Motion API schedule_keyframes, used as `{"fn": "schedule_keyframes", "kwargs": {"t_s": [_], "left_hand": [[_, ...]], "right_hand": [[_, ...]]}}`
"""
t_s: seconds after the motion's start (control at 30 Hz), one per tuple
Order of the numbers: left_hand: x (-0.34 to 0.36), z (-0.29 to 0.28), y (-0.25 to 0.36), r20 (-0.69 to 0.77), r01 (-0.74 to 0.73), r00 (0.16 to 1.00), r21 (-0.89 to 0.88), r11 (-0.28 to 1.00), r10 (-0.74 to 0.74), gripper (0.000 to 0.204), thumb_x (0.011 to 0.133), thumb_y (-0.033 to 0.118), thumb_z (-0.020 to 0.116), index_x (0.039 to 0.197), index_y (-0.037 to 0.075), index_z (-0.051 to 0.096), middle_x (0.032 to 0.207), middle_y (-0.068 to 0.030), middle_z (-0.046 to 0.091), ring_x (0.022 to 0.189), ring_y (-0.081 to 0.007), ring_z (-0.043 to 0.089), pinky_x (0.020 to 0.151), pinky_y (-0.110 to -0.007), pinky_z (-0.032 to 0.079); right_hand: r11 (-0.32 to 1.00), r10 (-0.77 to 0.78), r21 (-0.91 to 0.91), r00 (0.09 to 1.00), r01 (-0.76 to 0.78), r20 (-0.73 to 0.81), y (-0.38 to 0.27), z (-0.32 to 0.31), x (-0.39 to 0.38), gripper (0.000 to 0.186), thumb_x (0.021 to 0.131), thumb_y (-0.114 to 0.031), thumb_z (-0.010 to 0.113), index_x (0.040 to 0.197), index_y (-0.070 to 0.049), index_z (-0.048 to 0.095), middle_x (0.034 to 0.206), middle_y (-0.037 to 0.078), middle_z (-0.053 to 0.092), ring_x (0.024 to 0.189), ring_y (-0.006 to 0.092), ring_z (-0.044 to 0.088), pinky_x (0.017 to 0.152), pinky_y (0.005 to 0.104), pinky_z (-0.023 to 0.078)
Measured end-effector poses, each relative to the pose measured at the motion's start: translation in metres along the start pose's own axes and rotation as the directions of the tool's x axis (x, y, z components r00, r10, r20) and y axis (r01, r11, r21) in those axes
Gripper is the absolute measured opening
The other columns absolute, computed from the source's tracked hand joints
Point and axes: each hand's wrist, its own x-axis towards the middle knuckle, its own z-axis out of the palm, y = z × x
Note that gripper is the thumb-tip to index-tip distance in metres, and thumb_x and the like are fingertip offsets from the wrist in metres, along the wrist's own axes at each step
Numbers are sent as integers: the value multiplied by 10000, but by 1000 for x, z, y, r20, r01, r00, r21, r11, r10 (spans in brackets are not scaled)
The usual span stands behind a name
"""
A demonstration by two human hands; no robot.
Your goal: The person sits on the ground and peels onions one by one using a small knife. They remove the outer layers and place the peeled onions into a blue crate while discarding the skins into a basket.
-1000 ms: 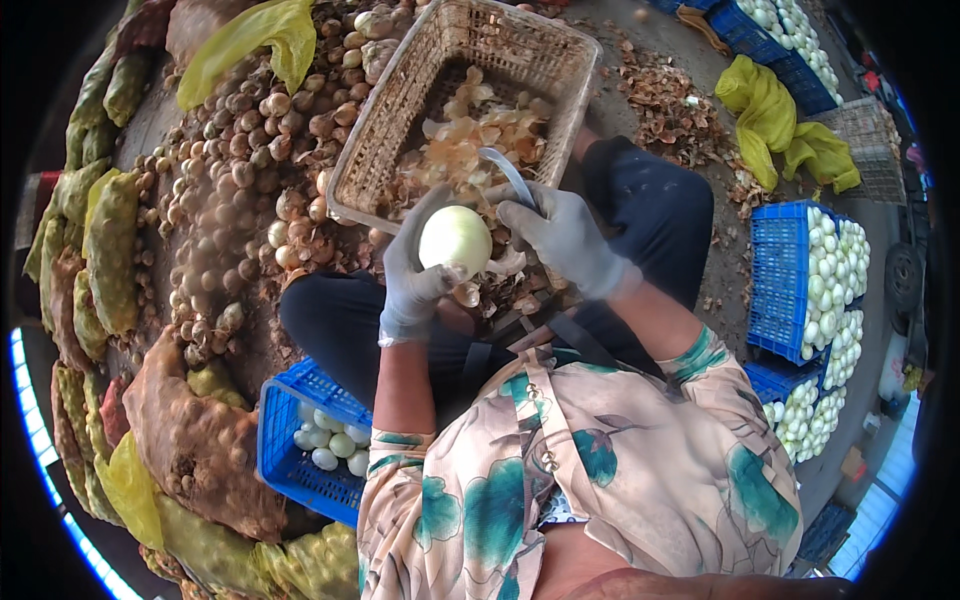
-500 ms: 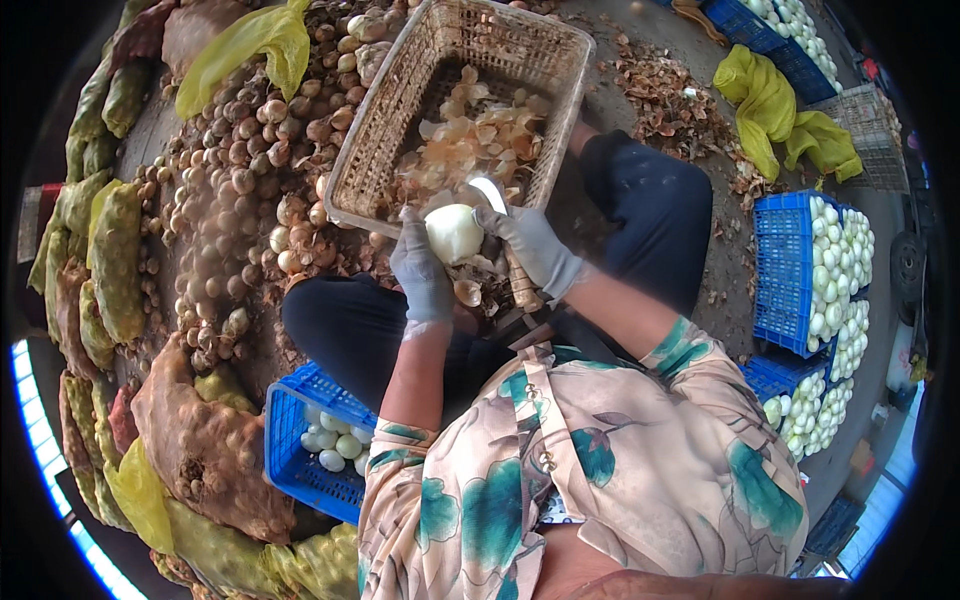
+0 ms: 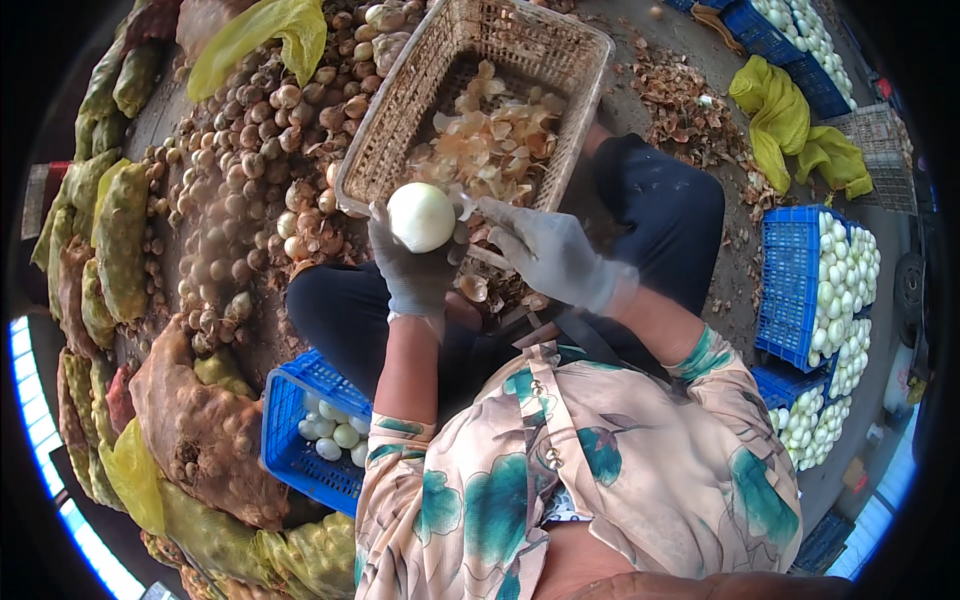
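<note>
A peeled white onion (image 3: 421,217) rests in my left hand (image 3: 408,272), whose grey-gloved fingers are wrapped round its underside and sides. Just to the right, my right hand (image 3: 562,256), also gloved, is closed round a knife (image 3: 488,257); only part of it shows below the fingers and its blade is mostly hidden. The right fingertips are close to the onion's right side. Beyond both hands stands a pale plastic basket (image 3: 358,160), with papery brown onion skins (image 3: 490,135) inside.
Many unpeeled onions (image 3: 240,185) lie heaped on the left, beside full mesh sacks (image 3: 205,430). A blue crate (image 3: 310,480) by my left side holds peeled onions. Blue crates (image 3: 790,285) of peeled onions stand at the right. Loose skins (image 3: 690,105) and yellow mesh bags (image 3: 775,110) lie far right.
The onion has turned and risen slightly to the left in my left hand. My right hand has shifted right, and the curved blade that showed clearly is now mostly hidden.
</note>
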Motion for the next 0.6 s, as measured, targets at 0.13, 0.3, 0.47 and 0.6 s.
{"fn": "schedule_keyframes", "kwargs": {"t_s": [0.13,0.3,0.47,0.6], "left_hand": [[-6,-1,-2,-2,85,996,-71,994,-86,751,832,765,607,1116,70,614,883,-131,663,632,-287,601,438,-332,411],[-9,10,-4,-78,111,990,-110,988,-119,726,846,752,595,1114,78,618,893,-121,668,625,-284,603,434,-322,400],[-7,5,-5,-19,143,989,-83,986,-145,729,847,759,583,1117,83,621,894,-129,670,626,-284,612,432,-326,403],[-12,10,-11,6,158,987,-53,986,-158,750,855,784,550,1119,86,629,864,-133,672,618,-286,621,433,-322,418]], "right_hand": [[957,-71,-261,971,131,228,-3,-15,2,561,832,-120,748,1350,46,609,710,90,605,579,269,599,553,390,491],[928,-80,-333,963,166,258,-2,-11,2,698,777,-185,791,1396,48,568,714,70,565,591,255,582,575,389,484],[932,-51,-338,971,131,235,5,-3,-4,713,782,-155,770,1425,50,540,719,77,568,599,259,583,589,394,489],[942,-72,-312,980,128,184,11,-1,3,693,781,-99,735,1429,51,537,707,78,563,599,262,584,582,397,486]]}}
